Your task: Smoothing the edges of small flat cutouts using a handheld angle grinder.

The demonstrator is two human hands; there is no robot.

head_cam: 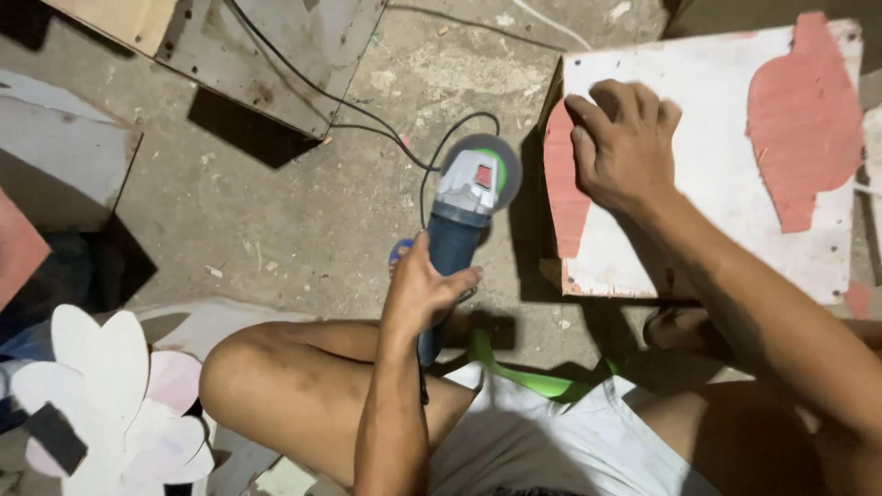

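Angle grinder [464, 216], blue-bodied with a grey head, red switch patch and blurred round disc, sits mid-frame, its handle wrapped by the left hand [421, 287]. Curled right hand [623, 145] fingers press flat on a rough white board [712, 174] with salmon-painted shapes, upper right, above dusty concrete floor [303, 211].

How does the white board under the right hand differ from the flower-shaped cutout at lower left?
The white board is rectangular with red painted patches; the flower cutout has rounded petals, white and pale pink. The right hand presses on the board; no hand touches the cutout. The left hand holds the angle grinder. Both are flat panels.
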